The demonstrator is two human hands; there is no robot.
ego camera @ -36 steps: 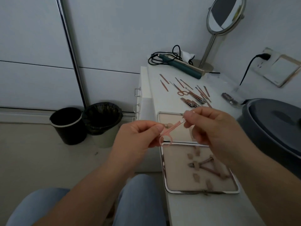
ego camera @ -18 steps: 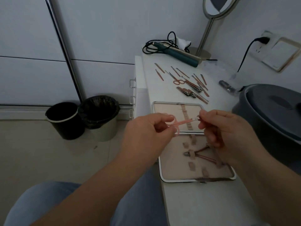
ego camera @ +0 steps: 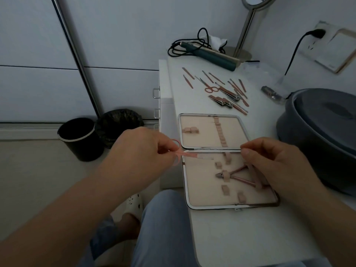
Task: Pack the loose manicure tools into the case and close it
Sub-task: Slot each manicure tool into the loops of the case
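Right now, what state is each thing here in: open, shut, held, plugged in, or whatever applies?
Case: open, lying flat on the table.
Pink scissors: held by the left hand, blades over the case.
Right hand: fingers curled at the case's right side; cannot tell if it holds anything.
Nippers: strapped into the case.
Loose tools: unpacked, beyond the case.
Wall plug: plugged in.
Black bin: uncovered.

No legible text anywhere.
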